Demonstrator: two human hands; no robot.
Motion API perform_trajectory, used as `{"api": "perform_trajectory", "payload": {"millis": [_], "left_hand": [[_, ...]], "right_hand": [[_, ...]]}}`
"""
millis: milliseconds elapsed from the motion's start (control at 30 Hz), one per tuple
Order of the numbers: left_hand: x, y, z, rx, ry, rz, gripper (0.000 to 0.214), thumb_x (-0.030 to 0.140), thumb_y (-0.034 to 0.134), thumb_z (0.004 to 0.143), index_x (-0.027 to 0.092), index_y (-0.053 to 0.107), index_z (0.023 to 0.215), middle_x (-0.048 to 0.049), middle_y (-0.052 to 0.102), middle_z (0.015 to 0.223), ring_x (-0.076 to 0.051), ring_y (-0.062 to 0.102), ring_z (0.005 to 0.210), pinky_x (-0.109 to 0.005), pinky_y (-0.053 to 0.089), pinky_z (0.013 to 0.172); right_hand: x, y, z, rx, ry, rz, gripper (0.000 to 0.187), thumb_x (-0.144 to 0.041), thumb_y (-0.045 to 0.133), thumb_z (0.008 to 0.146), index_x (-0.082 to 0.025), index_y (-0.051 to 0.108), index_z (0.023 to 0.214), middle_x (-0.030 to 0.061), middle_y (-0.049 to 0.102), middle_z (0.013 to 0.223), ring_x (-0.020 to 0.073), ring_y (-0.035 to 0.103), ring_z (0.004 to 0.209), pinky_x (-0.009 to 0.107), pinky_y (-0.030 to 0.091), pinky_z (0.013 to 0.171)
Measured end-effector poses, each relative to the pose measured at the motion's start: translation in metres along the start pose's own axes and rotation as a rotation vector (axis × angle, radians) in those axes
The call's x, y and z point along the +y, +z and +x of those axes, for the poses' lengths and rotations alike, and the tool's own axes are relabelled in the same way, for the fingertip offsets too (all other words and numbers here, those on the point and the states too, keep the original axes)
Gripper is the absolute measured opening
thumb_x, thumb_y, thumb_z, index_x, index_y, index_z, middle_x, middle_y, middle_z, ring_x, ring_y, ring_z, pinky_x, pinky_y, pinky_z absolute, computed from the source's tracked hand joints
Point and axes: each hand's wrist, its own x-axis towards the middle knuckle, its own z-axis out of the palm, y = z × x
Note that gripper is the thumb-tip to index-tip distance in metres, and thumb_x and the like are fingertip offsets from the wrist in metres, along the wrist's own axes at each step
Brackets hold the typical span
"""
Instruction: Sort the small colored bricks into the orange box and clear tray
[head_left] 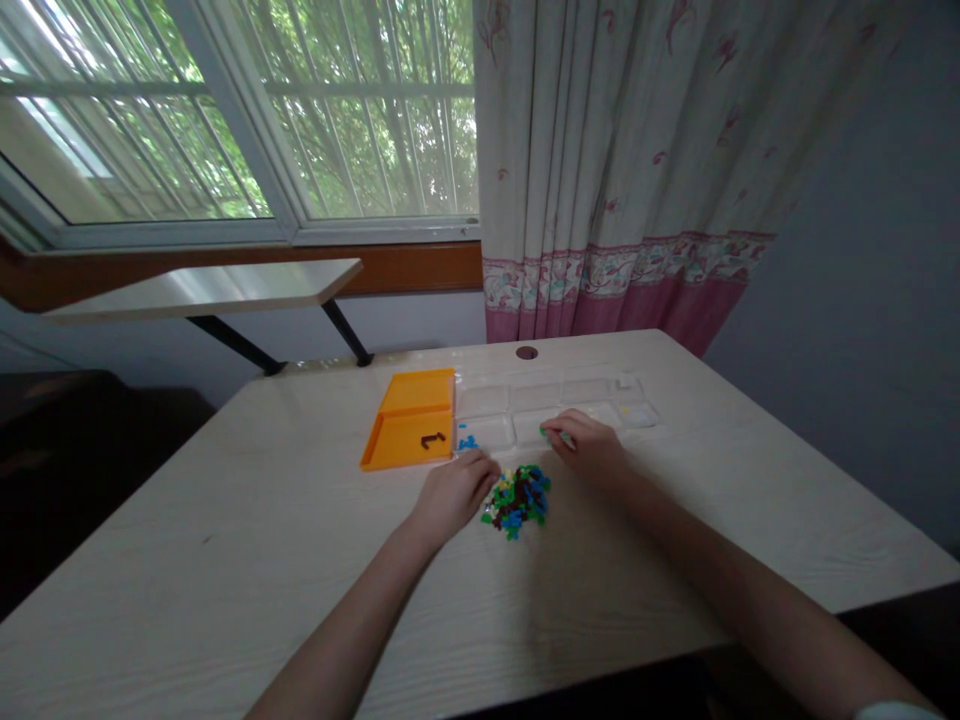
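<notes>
A mixed pile of small building bricks, green, blue, brown and yellow, lies on the table. At its left edge, my left hand rests with fingers curled together; whatever they hold, if anything, is hidden. My right hand pinches a small green brick over the front row of clear plastic trays. Small blue bricks lie in the front left compartment. A few yellowish bits show in a compartment at the right. Brown bricks sit in the open orange case, left of the trays.
The pale wooden table has a round cable hole near its back edge. A raised shelf on black legs stands at the back left. Behind are a barred window and a curtain.
</notes>
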Motion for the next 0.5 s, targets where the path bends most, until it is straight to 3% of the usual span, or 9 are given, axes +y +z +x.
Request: {"api": "perform_trajectory", "payload": {"millis": [133,233,367,500], "left_hand": [[0.002,0.001,0.001,0.019,-0.024,-0.034,0.021,0.026,0.039,0.087,0.021,0.059,0.087,-0.0032,0.059,0.09,-0.016,0.056,0.083,-0.025,0.043,0.071],[0.003,0.003,0.002,0.092,-0.047,-0.208,0.019,0.027,0.042,0.085,0.019,0.06,0.085,-0.0037,0.06,0.087,-0.015,0.055,0.081,-0.024,0.043,0.07],[0.004,0.009,0.007,0.183,-0.072,-0.59,0.02,0.029,0.048,0.082,0.015,0.061,0.082,-0.0037,0.06,0.075,-0.013,0.054,0.071,-0.023,0.043,0.064],[0.005,0.015,0.009,0.15,-0.122,-0.893,0.025,0.036,0.053,0.078,0.012,0.06,0.077,-0.0006,0.055,0.062,-0.009,0.046,0.053,-0.019,0.037,0.05]], "right_hand": [[-0.024,0.006,-0.007,-0.134,-0.062,0.077,0.013,-0.017,0.051,0.081,-0.02,0.062,0.088,0.002,0.064,0.083,0.0126,0.059,0.074,0.022,0.046,0.067],[-0.037,0.011,-0.01,-0.174,-0.111,0.092,0.013,-0.018,0.053,0.081,-0.021,0.062,0.089,0.0022,0.063,0.082,0.0134,0.059,0.073,0.023,0.045,0.067],[-0.042,0.013,-0.011,-0.128,-0.124,0.144,0.012,-0.02,0.052,0.082,-0.021,0.062,0.089,0.003,0.063,0.082,0.0134,0.059,0.073,0.023,0.045,0.068],[-0.043,0.012,-0.01,-0.071,-0.118,0.197,0.01,-0.022,0.053,0.082,-0.02,0.061,0.087,0.003,0.063,0.081,0.0129,0.059,0.073,0.023,0.046,0.067]]}}
